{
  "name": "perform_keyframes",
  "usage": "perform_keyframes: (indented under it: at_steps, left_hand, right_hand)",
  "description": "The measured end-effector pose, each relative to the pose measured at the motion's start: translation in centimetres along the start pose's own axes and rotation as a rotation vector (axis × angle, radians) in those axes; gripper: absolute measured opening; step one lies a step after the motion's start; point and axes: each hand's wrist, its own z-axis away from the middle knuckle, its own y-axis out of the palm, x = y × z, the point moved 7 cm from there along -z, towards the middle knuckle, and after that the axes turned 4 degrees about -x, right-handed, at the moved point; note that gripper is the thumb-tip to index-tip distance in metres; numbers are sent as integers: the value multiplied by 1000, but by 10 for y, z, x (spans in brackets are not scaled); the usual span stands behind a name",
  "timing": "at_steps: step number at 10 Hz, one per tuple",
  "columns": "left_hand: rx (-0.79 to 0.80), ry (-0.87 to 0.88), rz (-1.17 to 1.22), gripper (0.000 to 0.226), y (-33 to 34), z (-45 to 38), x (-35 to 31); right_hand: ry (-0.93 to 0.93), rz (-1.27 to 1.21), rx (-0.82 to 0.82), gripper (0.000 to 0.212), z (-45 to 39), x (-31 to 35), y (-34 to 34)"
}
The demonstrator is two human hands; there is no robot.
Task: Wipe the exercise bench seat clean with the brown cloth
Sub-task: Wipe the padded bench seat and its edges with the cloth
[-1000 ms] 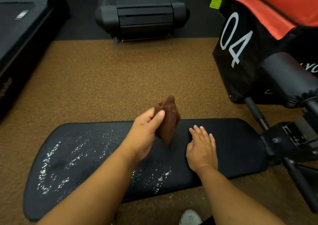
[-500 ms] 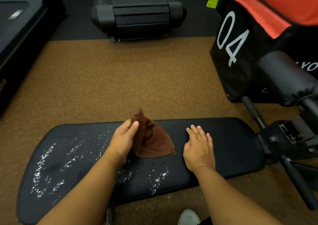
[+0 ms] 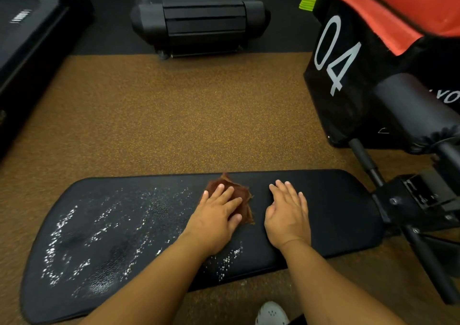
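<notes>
The brown cloth (image 3: 240, 204) lies flat on the exercise bench seat (image 3: 336, 207), at centre frame near the seat's far edge. The left hand (image 3: 215, 216) presses down on it with straight, spread fingers; it pins the cloth and does not clench it. The right hand (image 3: 286, 215) rests flat on bare padding just right of the cloth, released and holding nothing, apparently as a brace.

White spray droplets (image 3: 99, 237) cover the seat's left half, lower left of frame, with a smaller patch (image 3: 226, 260) near the front edge beneath the left wrist. The right half looks dry.

Judged step: cloth laid down, wiping stroke about to start. The next move calls for steady downward pressure while the cloth slides left through the droplets, edge to edge, then back for the front patch. A treadmill (image 3: 199, 13) stands at upper centre.
</notes>
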Motion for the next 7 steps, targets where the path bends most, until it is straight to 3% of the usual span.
perform_keyframes:
  at_steps: [2, 5, 7]
  left_hand:
    - [133, 18, -103, 65, 0, -14, 6]
    - [151, 49, -189, 69, -2, -18, -1]
    - [97, 58, -190, 53, -11, -34, 13]
  right_hand:
    - [-2, 5, 0, 49, 0, 1, 0]
    - [-8, 17, 2, 49, -1, 0, 1]
    - [-3, 10, 9, 54, 0, 0, 0]
